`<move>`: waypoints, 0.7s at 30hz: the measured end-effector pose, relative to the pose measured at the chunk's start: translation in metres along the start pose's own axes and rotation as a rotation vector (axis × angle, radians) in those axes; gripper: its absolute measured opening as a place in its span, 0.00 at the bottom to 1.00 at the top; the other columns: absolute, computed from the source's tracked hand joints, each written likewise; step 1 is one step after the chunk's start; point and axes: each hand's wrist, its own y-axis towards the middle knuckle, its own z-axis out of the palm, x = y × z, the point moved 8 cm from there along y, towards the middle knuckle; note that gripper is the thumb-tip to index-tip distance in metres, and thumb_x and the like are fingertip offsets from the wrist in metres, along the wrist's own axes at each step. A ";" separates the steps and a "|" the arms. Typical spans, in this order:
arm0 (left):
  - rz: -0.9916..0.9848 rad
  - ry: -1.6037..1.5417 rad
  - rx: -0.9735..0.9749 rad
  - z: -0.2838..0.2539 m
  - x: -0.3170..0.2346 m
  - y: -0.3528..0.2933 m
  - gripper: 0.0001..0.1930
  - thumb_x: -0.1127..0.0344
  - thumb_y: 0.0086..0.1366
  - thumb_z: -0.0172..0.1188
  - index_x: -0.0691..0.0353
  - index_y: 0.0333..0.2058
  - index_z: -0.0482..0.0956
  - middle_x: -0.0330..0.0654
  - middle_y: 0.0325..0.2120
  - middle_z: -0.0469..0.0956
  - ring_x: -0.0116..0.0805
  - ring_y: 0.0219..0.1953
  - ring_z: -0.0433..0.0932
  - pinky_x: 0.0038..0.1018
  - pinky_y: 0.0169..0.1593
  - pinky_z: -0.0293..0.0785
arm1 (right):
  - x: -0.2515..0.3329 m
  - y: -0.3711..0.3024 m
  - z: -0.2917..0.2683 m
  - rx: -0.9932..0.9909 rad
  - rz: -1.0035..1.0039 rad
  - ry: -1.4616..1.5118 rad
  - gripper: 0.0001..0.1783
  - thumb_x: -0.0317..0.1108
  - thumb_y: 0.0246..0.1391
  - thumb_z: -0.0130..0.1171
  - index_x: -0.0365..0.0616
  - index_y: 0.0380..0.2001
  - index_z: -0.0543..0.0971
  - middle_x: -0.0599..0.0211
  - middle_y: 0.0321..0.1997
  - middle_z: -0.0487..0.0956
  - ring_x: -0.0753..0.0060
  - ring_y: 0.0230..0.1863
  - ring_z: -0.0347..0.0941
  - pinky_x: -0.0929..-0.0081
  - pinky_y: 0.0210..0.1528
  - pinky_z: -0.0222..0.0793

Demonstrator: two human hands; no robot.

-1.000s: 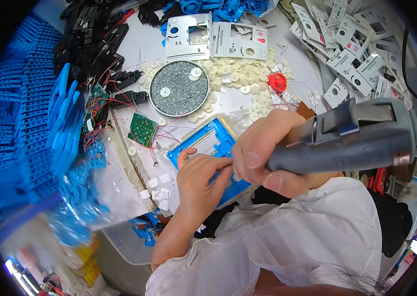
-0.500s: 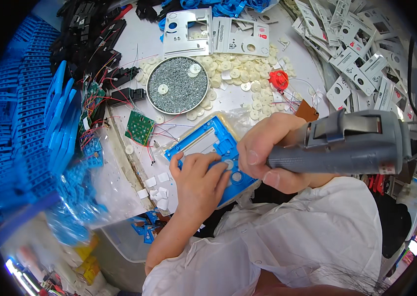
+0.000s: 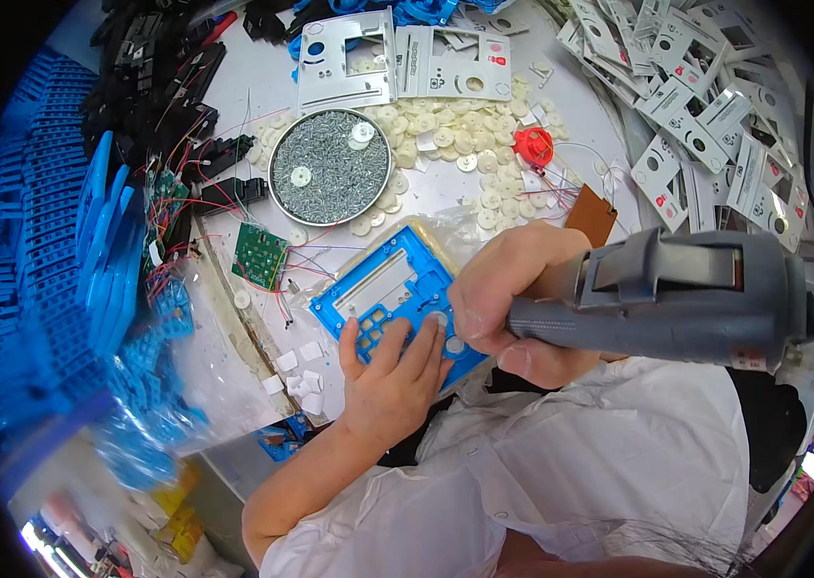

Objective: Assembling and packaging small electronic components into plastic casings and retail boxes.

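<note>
A blue plastic housing [image 3: 429, 281] with a rectangular window and small square openings lies at a slant before me, on a padded, plastic-wrapped support. My left hand [image 3: 390, 380] rests on its near part, fingers stretched and apart, fingertips by a white disc [image 3: 439, 321]. A second pale disc [image 3: 454, 344] sits in the housing close by. Wrapped around a grey electric screwdriver [image 3: 682, 294] is my right hand [image 3: 518, 289], just above the housing's right side. The tool lies sideways, its cable end to the right; its tip is hidden behind my hand.
Beyond the housing stands a round tin of screws [image 3: 330, 183], beside many cream discs [image 3: 465, 135]. A green circuit board [image 3: 260, 256] with wires lies left. Blue parts [image 3: 41, 241] are stacked far left, white panels [image 3: 696, 116] far right. A red part [image 3: 533, 146] and brown board [image 3: 590, 215] lie right.
The view has shifted slightly. My left fingers have slid nearer on the housing, uncovering its square openings. The right hand keeps its grip on the screwdriver.
</note>
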 end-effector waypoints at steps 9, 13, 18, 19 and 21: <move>0.119 -0.062 0.055 -0.001 0.009 0.012 0.16 0.58 0.58 0.66 0.57 0.43 0.85 0.33 0.47 0.78 0.34 0.56 0.73 0.60 0.66 0.54 | 0.000 -0.003 0.001 -0.035 -0.017 0.016 0.14 0.30 0.56 0.65 0.34 0.40 0.74 0.64 0.20 0.73 0.75 0.16 0.67 0.75 0.19 0.63; 0.185 -0.097 0.091 -0.003 0.013 0.016 0.14 0.59 0.58 0.66 0.56 0.42 0.85 0.33 0.47 0.78 0.35 0.57 0.73 0.56 0.66 0.56 | -0.003 -0.007 0.005 -0.027 0.007 0.013 0.14 0.30 0.56 0.65 0.34 0.40 0.74 0.64 0.19 0.73 0.74 0.17 0.67 0.74 0.20 0.63; 0.172 -0.075 0.105 -0.004 0.013 0.017 0.11 0.61 0.57 0.65 0.55 0.39 0.84 0.34 0.47 0.78 0.36 0.57 0.73 0.57 0.66 0.55 | -0.011 -0.011 0.008 -0.003 0.008 -0.005 0.13 0.29 0.55 0.64 0.33 0.40 0.74 0.64 0.19 0.73 0.73 0.17 0.67 0.74 0.21 0.64; 0.128 -0.047 0.099 -0.003 0.011 0.016 0.11 0.61 0.57 0.65 0.55 0.39 0.84 0.34 0.47 0.77 0.36 0.57 0.73 0.57 0.66 0.55 | -0.015 -0.012 0.009 0.003 0.002 0.002 0.13 0.29 0.55 0.63 0.33 0.40 0.74 0.64 0.19 0.73 0.73 0.17 0.67 0.74 0.21 0.64; 0.074 -0.032 0.072 -0.001 0.010 0.014 0.11 0.61 0.57 0.65 0.55 0.38 0.83 0.34 0.47 0.77 0.36 0.57 0.73 0.58 0.66 0.54 | -0.020 -0.016 0.008 -0.004 -0.005 -0.004 0.13 0.28 0.55 0.63 0.33 0.40 0.74 0.64 0.19 0.73 0.73 0.17 0.68 0.74 0.20 0.64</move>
